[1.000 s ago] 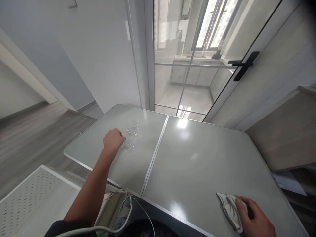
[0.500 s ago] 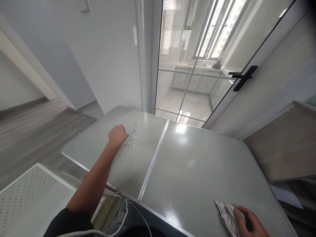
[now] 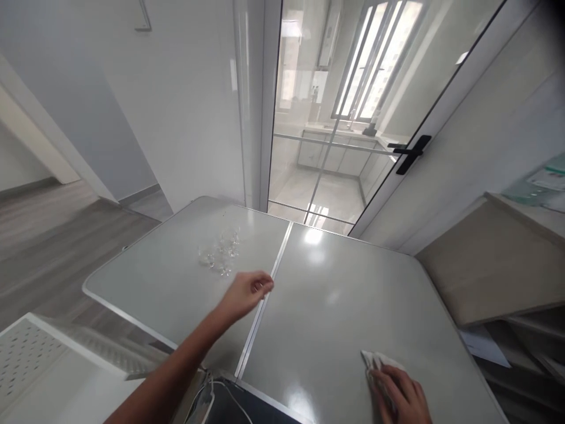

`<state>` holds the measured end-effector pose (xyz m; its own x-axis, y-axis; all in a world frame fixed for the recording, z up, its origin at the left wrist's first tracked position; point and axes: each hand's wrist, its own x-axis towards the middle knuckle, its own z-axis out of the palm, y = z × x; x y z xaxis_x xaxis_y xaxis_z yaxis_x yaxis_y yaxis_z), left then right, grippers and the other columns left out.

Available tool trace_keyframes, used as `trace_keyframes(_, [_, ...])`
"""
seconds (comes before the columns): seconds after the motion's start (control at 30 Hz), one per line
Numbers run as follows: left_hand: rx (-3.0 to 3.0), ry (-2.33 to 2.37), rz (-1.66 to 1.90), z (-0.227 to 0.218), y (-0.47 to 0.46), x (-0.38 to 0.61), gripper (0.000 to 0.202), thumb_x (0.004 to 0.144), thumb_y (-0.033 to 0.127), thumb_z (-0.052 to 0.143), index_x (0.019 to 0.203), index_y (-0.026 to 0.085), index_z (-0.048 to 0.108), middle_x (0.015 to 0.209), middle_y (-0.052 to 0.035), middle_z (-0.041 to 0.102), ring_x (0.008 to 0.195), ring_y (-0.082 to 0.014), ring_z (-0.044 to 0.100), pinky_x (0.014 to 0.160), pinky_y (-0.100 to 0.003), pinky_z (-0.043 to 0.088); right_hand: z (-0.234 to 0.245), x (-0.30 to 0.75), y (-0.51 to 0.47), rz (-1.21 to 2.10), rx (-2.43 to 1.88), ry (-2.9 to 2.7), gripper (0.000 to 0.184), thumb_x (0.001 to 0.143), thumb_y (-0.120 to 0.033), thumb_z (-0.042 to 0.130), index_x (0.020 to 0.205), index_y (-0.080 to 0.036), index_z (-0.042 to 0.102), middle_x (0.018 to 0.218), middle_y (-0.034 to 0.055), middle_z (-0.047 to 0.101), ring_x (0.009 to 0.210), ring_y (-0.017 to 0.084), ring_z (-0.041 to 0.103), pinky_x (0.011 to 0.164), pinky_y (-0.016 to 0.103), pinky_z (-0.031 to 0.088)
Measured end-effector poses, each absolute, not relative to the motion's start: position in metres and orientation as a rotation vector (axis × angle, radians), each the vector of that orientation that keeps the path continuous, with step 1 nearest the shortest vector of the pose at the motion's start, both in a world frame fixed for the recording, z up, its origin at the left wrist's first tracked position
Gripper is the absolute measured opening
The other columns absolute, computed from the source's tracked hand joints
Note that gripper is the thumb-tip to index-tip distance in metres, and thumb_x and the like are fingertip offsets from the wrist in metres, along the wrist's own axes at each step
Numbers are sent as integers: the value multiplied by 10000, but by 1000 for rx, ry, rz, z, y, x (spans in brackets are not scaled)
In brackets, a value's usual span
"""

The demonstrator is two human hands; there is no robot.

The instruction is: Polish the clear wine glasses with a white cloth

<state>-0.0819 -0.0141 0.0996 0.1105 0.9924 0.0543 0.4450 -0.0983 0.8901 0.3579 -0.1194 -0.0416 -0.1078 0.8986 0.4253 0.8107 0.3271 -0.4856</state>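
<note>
A cluster of small clear glasses (image 3: 218,256) stands on the left half of a grey folding table (image 3: 335,306). My left hand (image 3: 246,291) hovers over the table near its centre seam, a little to the right of and nearer than the glasses. Its fingers are curled into a loose pinch, and I cannot make out whether anything is in them. At the table's near right edge my right hand (image 3: 401,396) presses down on a crumpled white cloth (image 3: 375,360), with its fingers laid over the cloth.
A glass sliding door (image 3: 318,135) with a black handle (image 3: 408,153) stands behind the table. A wooden shelf unit (image 3: 498,259) is on the right. At the lower left sits a white perforated panel (image 3: 39,365), with cables (image 3: 207,400) below the table's near edge.
My left hand has left the glasses and drawn back to the right, toward the seam. My right hand and the cloth have slid a little left. The view has shifted left.
</note>
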Motion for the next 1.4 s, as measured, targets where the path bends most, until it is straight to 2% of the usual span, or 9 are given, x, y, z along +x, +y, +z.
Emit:
trace_keyframes(0.1, [1508, 1182, 839, 55, 0, -46, 317, 875, 445, 742, 1049, 182, 776, 1068, -111, 782, 941, -227, 729, 862, -337, 565, -12, 317, -102, 354, -1544, -1625, 352, 943, -560, 631, 898, -233, 755, 957, 100, 732, 884, 275, 690, 799, 379, 534])
trace_keyframes(0.2, [1317, 914, 767, 36, 16, -23, 712, 779, 508, 852, 1402, 255, 619, 1494, -178, 589, 1187, -287, 681, 962, -392, 545, 28, 264, -78, 788, -1414, -1225, 336, 930, -551, 661, 960, -218, 690, 913, 64, 711, 865, 245, 657, 762, 326, 514])
trace_keyframes(0.27, [1210, 765, 750, 35, 25, -13, 850, 768, 525, 870, 1505, 296, 511, 1563, -190, 517, 1240, -294, 657, 980, -383, 526, 49, 232, -58, 1066, -1208, -1009, 332, 891, -545, 708, 960, -227, 644, 888, 34, 687, 779, 200, 613, 682, 285, 478])
trace_keyframes(0.43, [990, 683, 839, 41, 31, 2, 649, 803, 556, 834, 1302, 184, 651, 1130, -136, 740, 960, -220, 708, 809, -288, 518, 60, 192, -8, 1239, -1094, -814, 306, 841, -496, 755, 937, -244, 611, 748, -23, 585, 679, 158, 503, 620, 256, 399])
trace_keyframes(0.6, [948, 758, 890, 33, 25, 6, 730, 778, 551, 856, 1377, 211, 612, 1142, -113, 728, 948, -206, 684, 764, -265, 500, 58, 201, 18, 965, -1122, -1113, 238, 920, -462, 676, 948, -229, 642, 862, 8, 625, 810, 178, 553, 744, 277, 451])
trace_keyframes(0.8, [1135, 884, 1017, 18, 34, 6, 521, 848, 619, 748, 1007, 124, 767, 856, -51, 714, 787, -178, 628, 710, -262, 463, 44, 217, 38, 1239, -1128, -949, 303, 852, -501, 731, 999, -259, 622, 651, -77, 507, 526, 112, 372, 491, 232, 296])
trace_keyframes(1.0, [1075, 965, 1187, 0, 43, 8, 570, 858, 585, 751, 1266, 187, 734, 1199, -100, 752, 1020, -230, 677, 886, -302, 509, 4, 220, 36, 1532, -919, -933, 344, 737, -356, 801, 1046, -228, 720, 779, -20, 667, 700, 152, 560, 656, 257, 440])
trace_keyframes(1.07, [996, 940, 1148, -4, 44, 6, 594, 846, 595, 756, 1264, 173, 731, 1159, -113, 764, 975, -235, 696, 859, -310, 524, -5, 221, 33, 1516, -923, -1010, 316, 687, -295, 817, 984, -215, 744, 824, -3, 693, 755, 171, 585, 699, 276, 457])
trace_keyframes(1.4, [1135, 846, 948, 5, 42, -2, 814, 628, 403, 964, 1354, 181, 669, 1186, -110, 716, 1018, -239, 665, 857, -295, 522, 0, 236, 35, 875, -1100, -1445, 80, 824, -288, 768, 890, -262, 805, 891, 42, 675, 880, 222, 569, 846, 354, 457])
